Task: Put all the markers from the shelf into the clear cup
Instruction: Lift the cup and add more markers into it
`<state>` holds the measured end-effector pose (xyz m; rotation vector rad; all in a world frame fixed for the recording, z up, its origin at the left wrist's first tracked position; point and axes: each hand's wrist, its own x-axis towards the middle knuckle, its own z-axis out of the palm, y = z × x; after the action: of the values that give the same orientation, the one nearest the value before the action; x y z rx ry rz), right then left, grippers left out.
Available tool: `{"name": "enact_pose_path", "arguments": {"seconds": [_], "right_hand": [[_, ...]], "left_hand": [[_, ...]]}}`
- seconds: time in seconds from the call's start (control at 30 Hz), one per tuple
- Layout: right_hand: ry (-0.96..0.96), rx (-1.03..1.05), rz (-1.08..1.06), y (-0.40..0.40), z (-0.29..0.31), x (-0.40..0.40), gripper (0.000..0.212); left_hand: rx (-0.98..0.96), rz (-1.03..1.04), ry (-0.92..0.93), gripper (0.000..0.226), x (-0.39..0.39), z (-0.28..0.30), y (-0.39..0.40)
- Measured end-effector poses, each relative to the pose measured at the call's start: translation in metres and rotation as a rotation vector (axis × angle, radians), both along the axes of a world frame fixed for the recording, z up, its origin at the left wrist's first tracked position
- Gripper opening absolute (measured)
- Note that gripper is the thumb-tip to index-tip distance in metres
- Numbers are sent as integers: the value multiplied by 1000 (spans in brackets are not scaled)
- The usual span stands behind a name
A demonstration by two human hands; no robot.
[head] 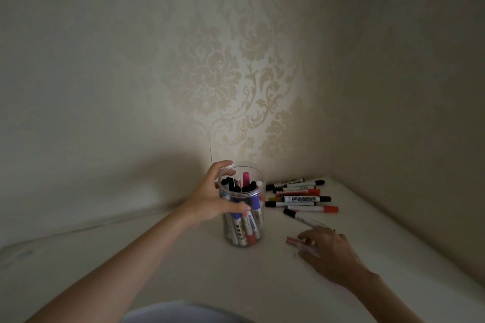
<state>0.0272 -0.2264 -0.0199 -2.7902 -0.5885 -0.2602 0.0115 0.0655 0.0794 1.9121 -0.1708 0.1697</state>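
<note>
A clear cup [258, 228] stands on the white shelf [183, 265], holding several markers upright, one with a pink cap [246, 178]. My left hand [212, 196] wraps around the cup's left side, thumb across its front. To the right lies a loose pile of markers [301, 198] with black, red and orange caps. My right hand [330, 249] rests low on the shelf, fingers closed around a red-capped marker [294, 241]. A black-capped marker [301, 217] lies just beyond those fingers.
Patterned wallpaper covers the back wall [236, 73] right behind the cup. A plain side wall [406, 139] closes the corner at the right, close to the pile. The shelf's left part is dim and shadowed.
</note>
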Motion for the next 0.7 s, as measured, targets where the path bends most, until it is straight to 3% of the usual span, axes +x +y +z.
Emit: {"name": "enact_pose_path", "arguments": {"seconds": [0.13,0.2,0.27,0.4,0.47,0.53,0.6,0.7], "right_hand": [[-62,135,-155,0,-4,3,26],[-79,94,-228,3,-2,4,37],[-92,132,-201,12,-2,1,62],[136,629,121,56,22,-25,115],[142,856,228,74,30,-28,116],[132,991,237,83,38,-27,102],[91,1025,211,85,40,-28,92],[116,992,247,85,41,-31,92]], "left_hand": [[94,-6,-58,103,-6,-1,-9],[144,-8,-85,105,-11,-2,-16],[163,-10,-122,107,-16,-3,-21],[126,0,-204,104,-21,-12,-33],[153,-27,-224,107,-24,-13,-40],[191,-78,-176,107,-27,-5,-41],[200,-133,-146,93,-29,7,-38],[245,-113,-271,33,-33,30,-37]]}}
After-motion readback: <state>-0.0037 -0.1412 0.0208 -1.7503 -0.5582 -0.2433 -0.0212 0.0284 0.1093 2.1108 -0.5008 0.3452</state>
